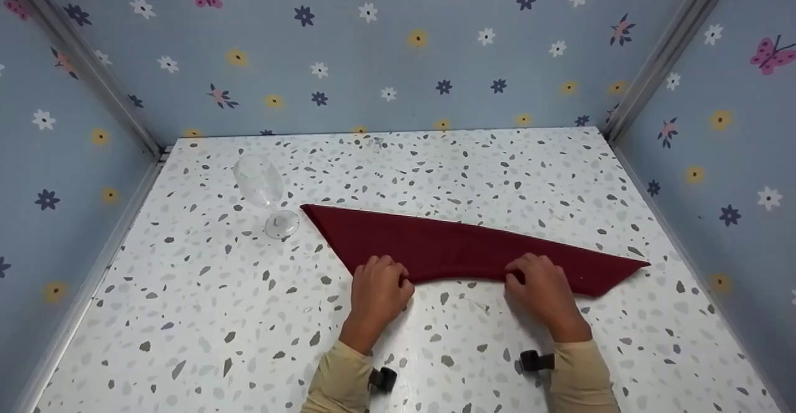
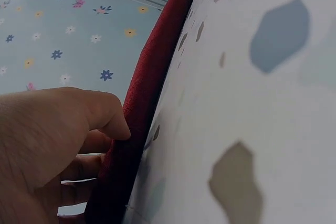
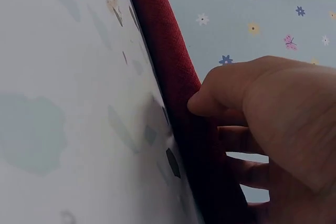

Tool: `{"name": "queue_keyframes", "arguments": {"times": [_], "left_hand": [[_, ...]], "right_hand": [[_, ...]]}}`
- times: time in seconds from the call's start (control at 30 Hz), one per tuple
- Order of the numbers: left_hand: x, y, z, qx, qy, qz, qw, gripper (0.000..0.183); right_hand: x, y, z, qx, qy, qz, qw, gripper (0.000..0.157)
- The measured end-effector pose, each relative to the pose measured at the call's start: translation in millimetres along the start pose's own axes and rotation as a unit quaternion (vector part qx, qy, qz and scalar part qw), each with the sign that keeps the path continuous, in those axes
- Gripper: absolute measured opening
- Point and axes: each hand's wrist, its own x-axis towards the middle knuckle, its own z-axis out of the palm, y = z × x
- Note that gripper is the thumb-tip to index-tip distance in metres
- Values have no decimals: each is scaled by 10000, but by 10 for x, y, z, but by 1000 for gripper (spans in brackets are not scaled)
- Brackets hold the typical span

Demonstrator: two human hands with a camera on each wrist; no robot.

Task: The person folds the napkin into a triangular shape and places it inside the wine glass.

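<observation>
A dark red cloth napkin [image 1: 448,245], folded into a long shape with pointed ends, lies across the speckled table. My left hand [image 1: 378,288] pinches its near edge left of the middle, and my right hand [image 1: 542,288] grips the same edge further right. Between them that edge bows slightly away from me. In the left wrist view, the thumb [image 2: 113,116] presses the thick rounded edge of the cloth [image 2: 152,66], with the other fingers behind it. The right wrist view has the right thumb [image 3: 207,98] against the fold [image 3: 168,40] likewise, fingers on its far side.
A clear stemmed glass [image 1: 259,181] stands left of the napkin, its round foot [image 1: 282,224] close to the cloth's left tip. Blue flower-patterned walls [image 1: 398,52] enclose the table [image 1: 205,313] at the back and both sides.
</observation>
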Motion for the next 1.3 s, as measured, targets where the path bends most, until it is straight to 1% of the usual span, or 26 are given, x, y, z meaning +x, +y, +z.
{"name": "queue_keyframes", "arguments": {"times": [0.23, 0.33, 0.43, 0.6, 0.8, 1.07, 1.2, 1.3], "left_hand": [[-1, -1, -19, -45, 42, -2, 10000, 11], [3, -7, -20, -96, 122, 57, 9999, 8], [11, -6, -22, -139, 194, 92, 9997, 4], [23, -4, -22, -20, 155, 20, 9999, 8], [-4, -9, -25, 39, 49, -89, 9999, 7], [-2, -17, -49, 263, -46, -11, 9996, 7], [-11, -10, -54, 280, -235, -1, 9993, 6], [-26, -14, -48, 256, -369, -21, 9990, 11]], "right_hand": [[-1, -10, -9, 253, -62, 219, 9994, 21], [-1, -14, -6, 309, -23, 389, 9988, 18], [-6, -8, 1, 323, 25, 512, 9982, 12], [3, 5, 11, 349, 102, 432, 9984, 6], [-2, 2, 13, 245, 172, 327, 9990, 4], [-18, -19, -42, 77, 39, 205, 9998, 12], [-26, -14, -56, -21, -74, 127, 9999, 19], [-29, -4, -54, -96, -230, 122, 9996, 24]]}}
